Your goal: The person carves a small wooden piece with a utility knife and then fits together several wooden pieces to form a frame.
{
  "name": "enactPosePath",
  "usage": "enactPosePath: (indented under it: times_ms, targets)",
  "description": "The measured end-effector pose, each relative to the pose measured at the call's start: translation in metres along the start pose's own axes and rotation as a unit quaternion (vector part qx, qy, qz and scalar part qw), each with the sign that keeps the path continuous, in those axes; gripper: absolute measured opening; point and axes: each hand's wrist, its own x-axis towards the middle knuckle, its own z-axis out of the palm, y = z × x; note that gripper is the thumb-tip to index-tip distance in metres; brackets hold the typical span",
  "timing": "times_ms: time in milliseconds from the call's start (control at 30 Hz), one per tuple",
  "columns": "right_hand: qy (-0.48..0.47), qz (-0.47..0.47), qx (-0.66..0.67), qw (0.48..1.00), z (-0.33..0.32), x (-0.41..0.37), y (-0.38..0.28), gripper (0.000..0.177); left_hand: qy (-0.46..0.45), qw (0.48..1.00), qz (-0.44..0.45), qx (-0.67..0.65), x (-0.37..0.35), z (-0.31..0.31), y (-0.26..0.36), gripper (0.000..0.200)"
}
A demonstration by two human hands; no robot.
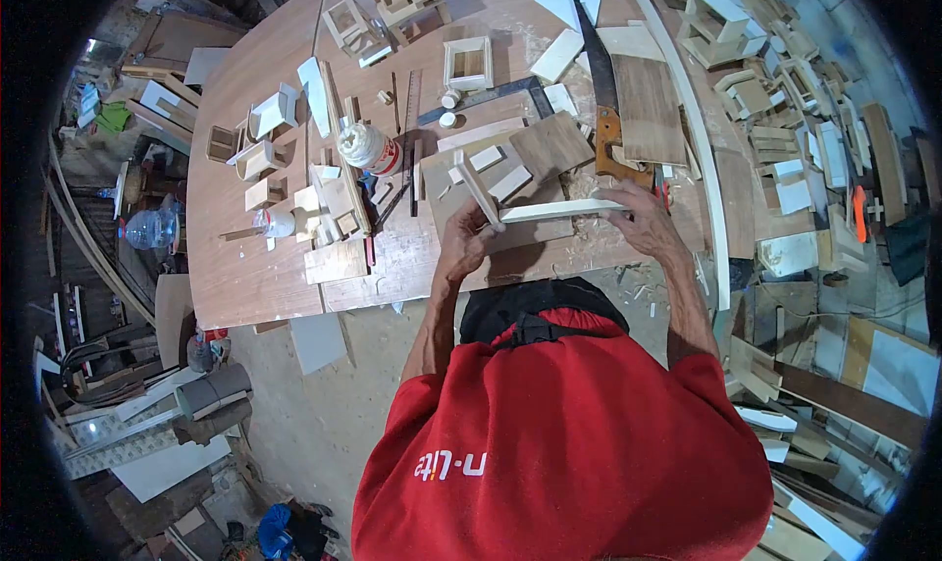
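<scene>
My left hand (468, 244) is closed around the corner where two pale wooden strips meet. The shorter strip (475, 184) points up and away from me. The longer strip (559, 210) runs across to my right hand (643, 224), whose fingers pinch its far end. Both strips are over the near part of the table, beside a board (456, 213) with small wood blocks (509, 182) on it. A handsaw (604, 90) with a wooden handle lies just beyond my right hand.
On the table (255, 286) stand a glue jar (365, 149), a metal square (486, 98), a small wooden frame (468, 63) and small wooden boxes (273, 113). A long pale strip (708, 178) lies along the right side. Wood offcuts (790, 183) are piled at right.
</scene>
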Motion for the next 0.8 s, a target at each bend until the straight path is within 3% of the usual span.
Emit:
enactPosePath:
  times_ms: [33, 200, 400, 600, 800]
  targets:
    - [0.000, -0.051, -0.074, 0.996, 0.003, 0.003, -0.002, 0.033, -0.007, 1.000, 0.000, 0.014, -0.001, 0.001, -0.002, 0.029]
    - [0.005, -0.059, -0.080, 0.995, 0.012, 0.012, -0.010, 0.033, 0.025, 0.999, -0.002, -0.030, -0.008, 0.001, -0.002, 0.027]
    - [0.013, -0.083, -0.051, 0.995, 0.021, 0.019, -0.009, 0.033, 0.037, 0.990, -0.015, 0.136, -0.008, -0.017, -0.014, 0.027]
    - [0.021, -0.066, -0.042, 0.997, 0.029, 0.014, -0.009, 0.031, 0.045, 0.983, 0.051, 0.170, -0.012, -0.015, -0.018, 0.030]
    - [0.046, -0.065, -0.014, 0.997, 0.038, 0.005, -0.008, 0.034, 0.032, 0.950, 0.111, 0.290, -0.013, -0.016, -0.013, 0.036]
